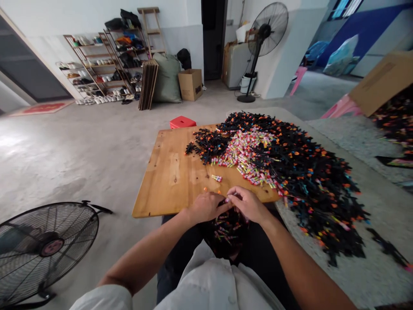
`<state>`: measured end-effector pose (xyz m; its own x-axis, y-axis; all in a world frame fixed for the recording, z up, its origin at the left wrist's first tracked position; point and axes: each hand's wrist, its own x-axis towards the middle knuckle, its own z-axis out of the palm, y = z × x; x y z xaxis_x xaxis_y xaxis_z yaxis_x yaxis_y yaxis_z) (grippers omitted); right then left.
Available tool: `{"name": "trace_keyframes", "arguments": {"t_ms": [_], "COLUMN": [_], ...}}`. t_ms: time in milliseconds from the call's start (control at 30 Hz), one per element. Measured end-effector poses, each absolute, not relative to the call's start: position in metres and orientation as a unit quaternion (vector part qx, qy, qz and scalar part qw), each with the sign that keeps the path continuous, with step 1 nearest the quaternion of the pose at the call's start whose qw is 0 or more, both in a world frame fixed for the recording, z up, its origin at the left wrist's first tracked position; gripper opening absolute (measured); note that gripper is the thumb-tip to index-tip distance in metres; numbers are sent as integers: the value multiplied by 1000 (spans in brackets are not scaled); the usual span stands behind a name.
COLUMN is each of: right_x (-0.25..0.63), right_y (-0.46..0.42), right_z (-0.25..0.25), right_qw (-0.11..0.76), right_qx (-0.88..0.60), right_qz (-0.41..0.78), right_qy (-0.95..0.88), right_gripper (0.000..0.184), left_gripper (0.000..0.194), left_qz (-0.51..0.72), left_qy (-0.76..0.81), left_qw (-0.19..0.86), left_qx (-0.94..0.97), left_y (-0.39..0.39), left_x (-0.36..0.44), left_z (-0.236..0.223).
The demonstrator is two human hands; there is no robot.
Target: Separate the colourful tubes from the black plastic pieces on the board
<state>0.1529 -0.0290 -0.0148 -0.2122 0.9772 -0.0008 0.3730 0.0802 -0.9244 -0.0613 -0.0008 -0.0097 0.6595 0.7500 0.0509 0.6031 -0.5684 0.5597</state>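
My left hand [207, 207] and my right hand [248, 205] meet over the near edge of the wooden board [158, 176]. Their fingers are pinched together around something small, mostly hidden by the fingers. Below them, between my legs, dark contents mixed with small colourful pieces [226, 228] show; what holds these is unclear. Just beyond my hands lies one small colourful wrapped tube [217, 178], and an orange bit [205, 189] is near my left hand. A heap of similar pink, white and yellow tubes [245, 148] spreads farther back.
Black toy-gun-like pieces with orange parts [309, 172] pile up across the right side. A floor fan [51, 247] stands at left, a red stool [182, 122] behind the board. Farther off are shoe racks [97, 64], a cardboard box [190, 85] and a standing fan [264, 32].
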Motion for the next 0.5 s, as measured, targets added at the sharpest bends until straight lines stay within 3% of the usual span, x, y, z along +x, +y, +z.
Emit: {"name": "trace_keyframes", "arguments": {"t_ms": [167, 333, 433, 500], "right_x": [160, 151, 146, 140], "right_y": [-46, -55, -44, -28], "right_z": [-59, -79, -68, -55], "right_qw": [131, -9, -40, 12], "right_qx": [-557, -542, -526, -538], "right_qz": [517, 379, 398, 406], "right_qy": [-637, -750, -750, -739], "right_gripper": [15, 19, 19, 24], "left_gripper": [34, 34, 37, 40], "left_qz": [202, 214, 221, 225], "left_qy": [369, 556, 623, 652], "left_qw": [265, 202, 178, 175], "left_qx": [868, 777, 729, 703], "left_y": [48, 115, 150, 168], "left_x": [-81, -70, -62, -57], "left_z": [-26, -45, -53, -56]}}
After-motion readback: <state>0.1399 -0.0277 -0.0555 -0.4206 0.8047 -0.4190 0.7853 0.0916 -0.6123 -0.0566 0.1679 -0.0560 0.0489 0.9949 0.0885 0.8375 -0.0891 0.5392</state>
